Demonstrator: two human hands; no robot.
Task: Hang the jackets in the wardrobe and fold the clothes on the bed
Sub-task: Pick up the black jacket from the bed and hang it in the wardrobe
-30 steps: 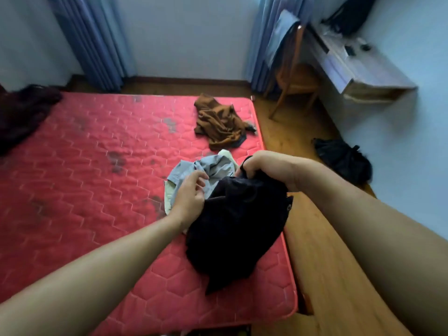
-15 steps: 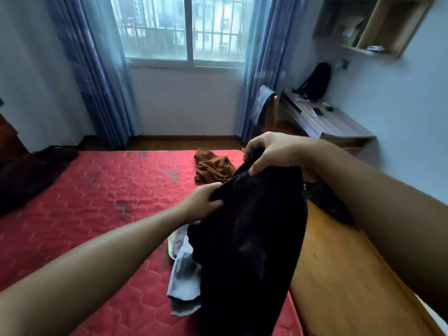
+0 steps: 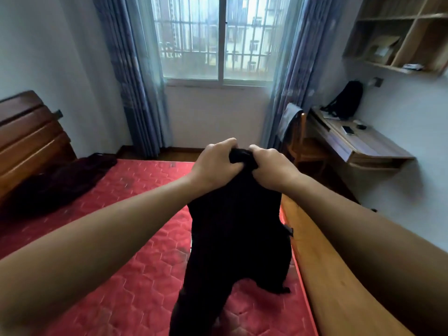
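Red quilted mattress below; left hand now up beside right hand, both fists gripping black fabric garment, raised higher, hanging bunched.

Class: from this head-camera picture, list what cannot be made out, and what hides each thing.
1. The black garment: head view; bunched in the left hand and right hand, bottom cut off by the frame edge, so its type is unclear.
2. The bed behind it: hidden by the hanging cloth.
3. The small items on the desk: too small to name.
4. The wardrobe: out of frame.
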